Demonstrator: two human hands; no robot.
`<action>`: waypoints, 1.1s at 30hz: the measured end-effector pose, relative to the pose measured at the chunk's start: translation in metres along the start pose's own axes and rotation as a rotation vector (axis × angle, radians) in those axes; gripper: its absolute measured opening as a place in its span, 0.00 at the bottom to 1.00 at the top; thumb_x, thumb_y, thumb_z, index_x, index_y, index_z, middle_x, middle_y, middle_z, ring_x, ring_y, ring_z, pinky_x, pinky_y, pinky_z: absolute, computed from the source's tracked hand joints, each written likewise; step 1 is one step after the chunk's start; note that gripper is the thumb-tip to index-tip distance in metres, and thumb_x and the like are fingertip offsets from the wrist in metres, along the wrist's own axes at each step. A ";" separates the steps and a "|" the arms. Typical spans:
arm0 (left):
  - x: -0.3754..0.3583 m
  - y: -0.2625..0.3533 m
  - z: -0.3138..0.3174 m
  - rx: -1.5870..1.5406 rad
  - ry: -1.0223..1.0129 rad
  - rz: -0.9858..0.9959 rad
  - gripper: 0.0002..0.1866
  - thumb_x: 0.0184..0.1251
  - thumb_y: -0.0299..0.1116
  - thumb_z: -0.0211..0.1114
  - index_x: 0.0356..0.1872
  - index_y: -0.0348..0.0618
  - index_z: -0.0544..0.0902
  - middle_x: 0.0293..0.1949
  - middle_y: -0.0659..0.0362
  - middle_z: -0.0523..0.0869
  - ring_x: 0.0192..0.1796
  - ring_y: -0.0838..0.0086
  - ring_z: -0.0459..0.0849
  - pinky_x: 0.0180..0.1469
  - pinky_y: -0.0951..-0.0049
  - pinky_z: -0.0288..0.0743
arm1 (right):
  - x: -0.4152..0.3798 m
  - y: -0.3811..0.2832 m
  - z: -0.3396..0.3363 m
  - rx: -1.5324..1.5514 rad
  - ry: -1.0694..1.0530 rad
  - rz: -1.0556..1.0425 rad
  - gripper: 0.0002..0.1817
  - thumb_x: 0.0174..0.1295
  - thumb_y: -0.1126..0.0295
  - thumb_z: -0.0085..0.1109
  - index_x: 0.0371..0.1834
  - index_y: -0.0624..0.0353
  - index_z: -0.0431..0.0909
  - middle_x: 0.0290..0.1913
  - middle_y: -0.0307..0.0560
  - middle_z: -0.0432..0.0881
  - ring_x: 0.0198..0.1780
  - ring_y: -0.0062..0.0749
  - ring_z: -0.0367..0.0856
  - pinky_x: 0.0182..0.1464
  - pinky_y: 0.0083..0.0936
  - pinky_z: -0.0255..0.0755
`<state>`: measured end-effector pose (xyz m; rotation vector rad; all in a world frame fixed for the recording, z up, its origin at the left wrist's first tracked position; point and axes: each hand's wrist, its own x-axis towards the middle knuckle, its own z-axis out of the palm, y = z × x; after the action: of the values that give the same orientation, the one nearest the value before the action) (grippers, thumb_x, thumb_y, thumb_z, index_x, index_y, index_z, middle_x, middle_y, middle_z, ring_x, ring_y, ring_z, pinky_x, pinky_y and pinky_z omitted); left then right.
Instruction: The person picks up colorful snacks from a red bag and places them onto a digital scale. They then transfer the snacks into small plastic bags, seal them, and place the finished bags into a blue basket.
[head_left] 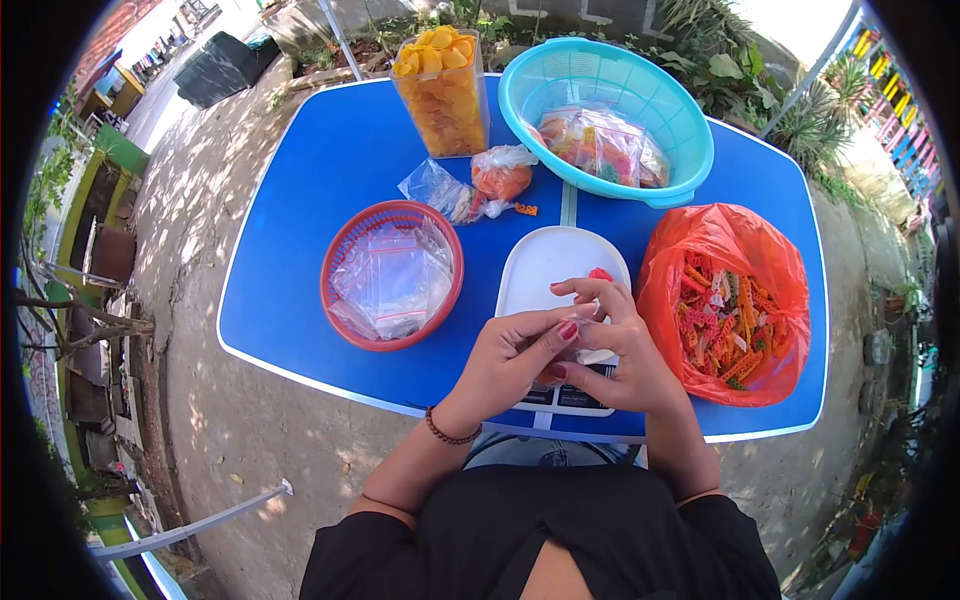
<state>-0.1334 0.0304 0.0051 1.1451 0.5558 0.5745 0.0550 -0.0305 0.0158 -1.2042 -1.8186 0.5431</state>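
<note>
My left hand and my right hand meet over the front of a white kitchen scale. Both are closed, fingers pinching a small clear plastic bag that is mostly hidden behind them. A small red piece shows just beyond my right fingers, over the scale's plate. Beside my right hand stands an open red plastic bag, filled with orange, pink and red crinkled strips. To the left of my left hand is a red basket holding flat zip bags.
At the back of the blue table, a clear container holds yellow-orange chips. A turquoise basket contains filled packets. Between the baskets lie a knotted bag with orange contents and a crumpled clear bag.
</note>
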 end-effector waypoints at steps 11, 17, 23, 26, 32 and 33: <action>0.007 -0.006 -0.011 -0.280 0.099 0.087 0.21 0.85 0.38 0.55 0.66 0.32 0.76 0.55 0.46 0.89 0.53 0.64 0.91 0.56 0.69 0.84 | -0.001 0.026 0.002 -0.498 0.217 0.242 0.15 0.63 0.79 0.62 0.53 0.61 0.85 0.53 0.54 0.83 0.52 0.47 0.79 0.55 0.38 0.75; 0.001 -0.007 -0.006 -0.073 0.158 0.098 0.17 0.81 0.35 0.61 0.58 0.30 0.82 0.47 0.47 0.91 0.47 0.65 0.92 0.46 0.70 0.86 | -0.003 0.021 0.002 -0.436 0.132 0.299 0.17 0.61 0.80 0.64 0.55 0.64 0.84 0.50 0.53 0.83 0.50 0.48 0.80 0.55 0.36 0.76; -0.003 -0.009 -0.004 -0.063 0.199 0.052 0.13 0.71 0.32 0.73 0.47 0.30 0.88 0.30 0.59 0.89 0.28 0.84 0.83 0.29 0.84 0.74 | -0.001 0.007 0.001 0.369 0.370 0.282 0.13 0.65 0.85 0.62 0.52 0.67 0.84 0.46 0.47 0.84 0.48 0.29 0.84 0.52 0.23 0.78; -0.003 -0.010 -0.002 -0.051 0.194 0.043 0.14 0.68 0.30 0.76 0.48 0.30 0.88 0.28 0.61 0.88 0.26 0.86 0.80 0.27 0.85 0.69 | -0.003 -0.006 0.002 0.479 0.403 0.300 0.10 0.65 0.85 0.63 0.48 0.67 0.85 0.43 0.45 0.85 0.47 0.24 0.84 0.53 0.21 0.77; -0.003 -0.009 0.001 -0.042 0.135 0.034 0.13 0.71 0.29 0.73 0.49 0.30 0.88 0.32 0.61 0.89 0.28 0.87 0.80 0.28 0.85 0.70 | -0.009 -0.003 -0.001 0.247 0.263 0.240 0.06 0.60 0.80 0.70 0.40 0.63 0.88 0.41 0.44 0.87 0.43 0.27 0.82 0.48 0.23 0.75; -0.003 -0.010 0.001 -0.059 0.123 0.038 0.13 0.71 0.29 0.73 0.50 0.30 0.87 0.33 0.61 0.89 0.29 0.87 0.80 0.28 0.84 0.70 | -0.007 -0.007 -0.002 0.192 0.243 0.206 0.05 0.61 0.79 0.70 0.40 0.62 0.88 0.41 0.44 0.87 0.42 0.29 0.82 0.48 0.25 0.74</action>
<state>-0.1339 0.0248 -0.0033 1.0717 0.6194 0.6935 0.0546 -0.0396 0.0192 -1.2721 -1.4154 0.6420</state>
